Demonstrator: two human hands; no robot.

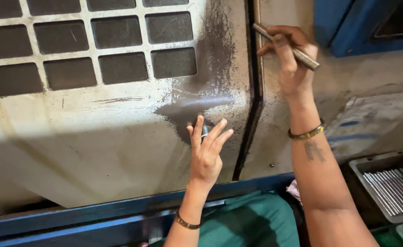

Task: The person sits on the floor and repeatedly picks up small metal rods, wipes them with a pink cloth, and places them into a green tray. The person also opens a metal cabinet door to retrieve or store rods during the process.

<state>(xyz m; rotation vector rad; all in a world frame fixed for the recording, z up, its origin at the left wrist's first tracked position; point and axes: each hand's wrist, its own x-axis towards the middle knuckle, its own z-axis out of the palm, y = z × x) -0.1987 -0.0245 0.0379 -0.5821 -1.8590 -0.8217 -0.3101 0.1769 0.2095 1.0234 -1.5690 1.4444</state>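
Observation:
My left hand is raised in front of a dirty cream machine panel, fingers spread upward, with a small shiny metal piece pinched between thumb and fingers. My right hand is higher and to the right, gripping a grey metal rod that slants from upper left to lower right. The right hand is close to the dark vertical gap at the panel's edge. Both wrists wear metal bangles.
The panel has a grid of dark mesh windows at upper left and a dark stain in the middle. A blue frame rail runs below. At lower right a grey tray holds several metal rods. Green cloth lies beneath.

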